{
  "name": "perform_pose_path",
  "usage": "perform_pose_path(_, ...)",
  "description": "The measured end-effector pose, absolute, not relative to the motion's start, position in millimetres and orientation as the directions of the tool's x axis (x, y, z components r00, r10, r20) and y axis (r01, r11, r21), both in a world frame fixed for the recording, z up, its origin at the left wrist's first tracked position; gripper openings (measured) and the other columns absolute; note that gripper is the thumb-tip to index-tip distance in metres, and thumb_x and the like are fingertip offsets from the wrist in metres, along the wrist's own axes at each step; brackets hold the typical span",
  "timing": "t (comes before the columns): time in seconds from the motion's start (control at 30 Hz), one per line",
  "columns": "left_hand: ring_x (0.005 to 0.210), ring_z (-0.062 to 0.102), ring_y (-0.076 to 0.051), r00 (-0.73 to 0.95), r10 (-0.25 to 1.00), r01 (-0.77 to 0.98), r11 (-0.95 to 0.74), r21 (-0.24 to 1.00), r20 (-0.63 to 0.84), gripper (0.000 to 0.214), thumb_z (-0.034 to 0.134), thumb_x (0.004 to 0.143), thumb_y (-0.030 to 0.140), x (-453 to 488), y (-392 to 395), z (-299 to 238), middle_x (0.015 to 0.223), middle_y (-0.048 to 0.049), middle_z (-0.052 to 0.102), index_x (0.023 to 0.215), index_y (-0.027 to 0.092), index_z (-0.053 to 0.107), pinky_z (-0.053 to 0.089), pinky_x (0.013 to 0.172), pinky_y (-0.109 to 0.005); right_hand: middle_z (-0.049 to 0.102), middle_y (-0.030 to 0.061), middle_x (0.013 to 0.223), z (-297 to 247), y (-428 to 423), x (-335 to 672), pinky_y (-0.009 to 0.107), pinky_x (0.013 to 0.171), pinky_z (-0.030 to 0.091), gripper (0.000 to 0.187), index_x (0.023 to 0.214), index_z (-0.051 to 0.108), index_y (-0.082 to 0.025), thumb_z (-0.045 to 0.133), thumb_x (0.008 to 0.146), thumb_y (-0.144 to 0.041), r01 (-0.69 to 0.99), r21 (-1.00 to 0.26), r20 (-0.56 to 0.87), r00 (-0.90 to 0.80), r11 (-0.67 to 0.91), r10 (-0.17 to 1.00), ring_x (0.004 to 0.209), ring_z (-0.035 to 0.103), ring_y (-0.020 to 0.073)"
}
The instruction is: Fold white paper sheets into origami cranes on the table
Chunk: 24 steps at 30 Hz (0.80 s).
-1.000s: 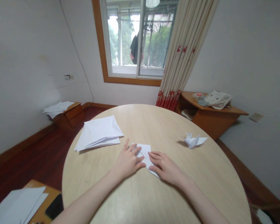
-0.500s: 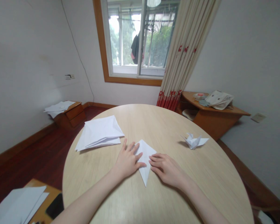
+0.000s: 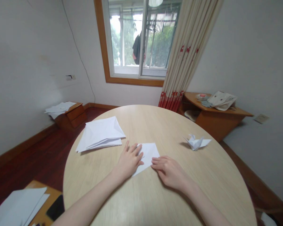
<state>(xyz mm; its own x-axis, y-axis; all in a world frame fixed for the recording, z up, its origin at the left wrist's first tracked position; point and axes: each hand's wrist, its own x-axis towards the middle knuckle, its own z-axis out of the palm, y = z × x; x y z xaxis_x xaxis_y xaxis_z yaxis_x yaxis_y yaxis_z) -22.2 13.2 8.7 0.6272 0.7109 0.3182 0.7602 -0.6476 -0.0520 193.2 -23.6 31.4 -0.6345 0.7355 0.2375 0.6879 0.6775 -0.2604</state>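
Folded paper (image 3: 148, 156) lies flat on the worktop (image 3: 191, 191) between my hands, its long axis slanting, with the narrow tip pointing down-left beside my left hand (image 3: 129, 161). That hand sits open, fingers spread, touching the paper's left side. My right hand (image 3: 169, 171) lies open, fingertips at its lower-right edge, gripping nothing.

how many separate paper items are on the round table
3: a folded stack on the left, a folded sheet in the middle, an origami crane on the right
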Motion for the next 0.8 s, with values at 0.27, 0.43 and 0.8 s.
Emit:
perform_pose_path(0.27,0.112,0.052,-0.024,0.656,0.689,0.722,-0.692,0.01,0.308,0.024,0.06,0.089,0.022,-21,15,7,0.119,-0.0053,0.063,0.112,0.023,0.062,0.023,0.108,-0.054,0.074,0.0058,0.098,27,-25,192,0.038,0.09,0.049,0.032,0.092,0.074,-0.021,0.05,0.077,-0.006,0.651,-0.34,0.299,-0.61,0.679,0.734,0.098,0.066,0.0218)
perform_pose_path(0.43,0.103,0.053,-0.022,0.657,0.688,0.685,-0.716,0.135,0.309,0.024,0.053,0.091,0.017,-22,14,7,0.109,-0.0064,0.064,0.112,0.022,0.063,0.032,0.102,-0.047,0.072,0.0076,0.106,25,-22,192,0.04,0.092,0.048,0.033,0.104,0.071,-0.018,0.049,0.081,-0.007,0.662,-0.306,0.321,-0.605,0.684,0.729,0.103,0.063,0.0226)
perform_pose_path(0.8,0.092,0.055,-0.019,0.704,0.624,0.538,-0.781,0.318,0.34,0.026,0.048,0.093,0.015,-24,21,0,0.112,-0.0036,0.068,0.106,0.023,0.069,0.044,0.085,-0.033,0.063,0.0104,0.125,20,-18,195,0.048,0.099,0.044,0.036,0.111,0.068,-0.018,0.05,0.082,-0.01,0.673,-0.261,0.304,-0.623,0.692,0.721,0.117,0.055,0.0269)
